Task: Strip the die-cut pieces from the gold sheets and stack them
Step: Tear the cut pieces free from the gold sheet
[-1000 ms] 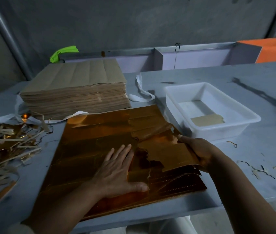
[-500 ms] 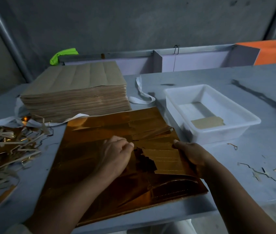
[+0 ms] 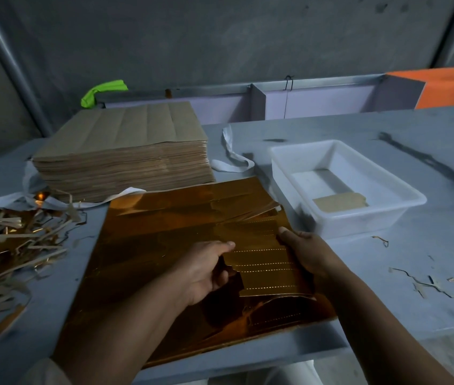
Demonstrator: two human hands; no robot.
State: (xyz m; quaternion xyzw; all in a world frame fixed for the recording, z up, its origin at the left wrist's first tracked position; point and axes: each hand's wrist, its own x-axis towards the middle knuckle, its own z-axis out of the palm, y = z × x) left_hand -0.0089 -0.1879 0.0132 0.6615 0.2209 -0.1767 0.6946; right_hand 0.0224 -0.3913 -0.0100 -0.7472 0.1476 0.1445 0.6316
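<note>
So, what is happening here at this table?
A person is stripping die-cut gold sheets. The left hand and the right hand grip one perforated piece by its side edges, over the gold sheet on the table. A brown stack sits behind it. Scraps lie to the left. A white tub on the right holds one brown cut-out.

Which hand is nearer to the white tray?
Right. The right hand grips the gold piece just in front of the tray; the left hand pinches the piece's other edge, farther left.
</note>
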